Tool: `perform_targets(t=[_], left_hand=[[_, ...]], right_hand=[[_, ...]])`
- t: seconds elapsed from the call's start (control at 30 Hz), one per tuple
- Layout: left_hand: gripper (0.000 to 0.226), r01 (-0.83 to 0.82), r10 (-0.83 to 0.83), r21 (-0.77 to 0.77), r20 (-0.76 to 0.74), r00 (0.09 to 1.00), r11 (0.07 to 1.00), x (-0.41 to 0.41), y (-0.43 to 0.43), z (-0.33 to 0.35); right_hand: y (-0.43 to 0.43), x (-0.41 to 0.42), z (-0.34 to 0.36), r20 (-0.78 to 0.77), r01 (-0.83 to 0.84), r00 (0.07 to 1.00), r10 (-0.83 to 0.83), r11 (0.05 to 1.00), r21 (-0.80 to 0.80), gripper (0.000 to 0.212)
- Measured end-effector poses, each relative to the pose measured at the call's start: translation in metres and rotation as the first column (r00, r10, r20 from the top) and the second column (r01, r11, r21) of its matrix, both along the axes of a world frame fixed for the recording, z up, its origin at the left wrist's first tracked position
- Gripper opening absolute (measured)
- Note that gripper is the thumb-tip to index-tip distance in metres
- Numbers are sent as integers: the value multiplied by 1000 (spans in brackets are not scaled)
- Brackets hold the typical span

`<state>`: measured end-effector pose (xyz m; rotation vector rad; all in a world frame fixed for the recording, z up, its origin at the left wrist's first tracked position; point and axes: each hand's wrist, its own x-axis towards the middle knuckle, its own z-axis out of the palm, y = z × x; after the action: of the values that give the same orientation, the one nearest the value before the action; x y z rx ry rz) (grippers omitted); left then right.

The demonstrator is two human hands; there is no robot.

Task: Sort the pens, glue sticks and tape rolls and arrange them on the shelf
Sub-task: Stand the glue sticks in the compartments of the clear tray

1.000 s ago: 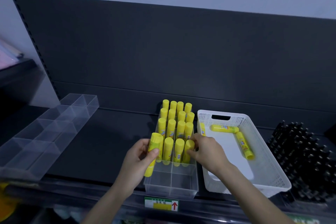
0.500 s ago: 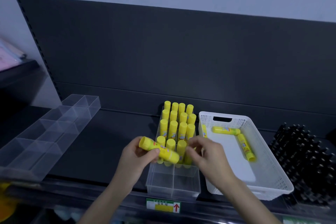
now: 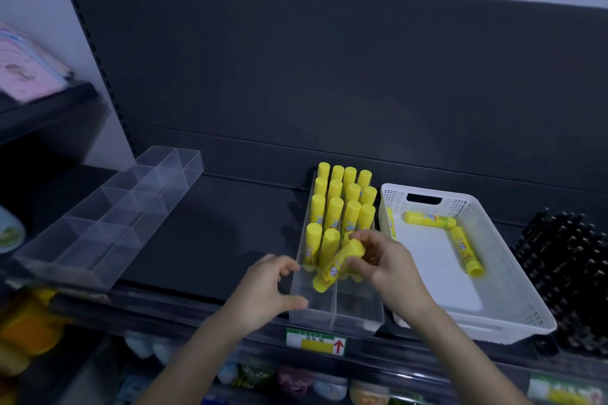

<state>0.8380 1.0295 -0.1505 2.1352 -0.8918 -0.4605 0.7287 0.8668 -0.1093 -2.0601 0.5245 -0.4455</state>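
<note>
A clear divided bin (image 3: 358, 319) on the dark shelf holds several yellow glue sticks (image 3: 342, 197) standing upright in rows. My right hand (image 3: 385, 260) grips one tilted glue stick (image 3: 339, 265) over the bin's front compartments. My left hand (image 3: 269, 286) is beside the bin's left front wall with its fingers loosely curled, holding nothing. To the right, a white perforated basket (image 3: 513, 286) holds three glue sticks (image 3: 464, 248) lying flat.
An empty clear divided organizer (image 3: 108, 217) lies at an angle on the shelf's left. A black spiky rack (image 3: 572, 276) stands at the far right. A price label (image 3: 316, 340) sits on the shelf's front edge. Pink packages (image 3: 23, 69) rest on a higher left shelf.
The glue stick passed from my left hand to my right hand and now tilts over the bin's front. My left hand let go and dropped to the bin's left side.
</note>
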Motion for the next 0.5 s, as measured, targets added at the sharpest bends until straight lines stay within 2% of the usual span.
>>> perform_targets(t=[0.07, 0.17, 0.27, 0.4, 0.5], left_hand=[[45, 40, -40, 17, 22, 999, 999, -1, 0, -4], [47, 41, -42, 20, 59, 997, 999, 0, 0, -5], [52, 43, -45, 29, 53, 998, 999, 2, 1, -5], [44, 47, -48, 19, 31, 998, 999, 2, 2, -6], [47, 30, -30, 1, -6, 1000, 1000, -1, 2, -4]], right_hand=[[7, 6, -10, -63, -68, 996, 57, 980, -185, 26], [21, 16, -22, -119, -170, 983, 137, 925, -340, 38], [29, 25, -23, -117, -178, 982, 145, 918, -355, 40], [34, 29, -25, -161, -239, 968, 193, 905, -352, 21], [33, 27, -27, -174, -237, 967, 184, 900, -365, 19]])
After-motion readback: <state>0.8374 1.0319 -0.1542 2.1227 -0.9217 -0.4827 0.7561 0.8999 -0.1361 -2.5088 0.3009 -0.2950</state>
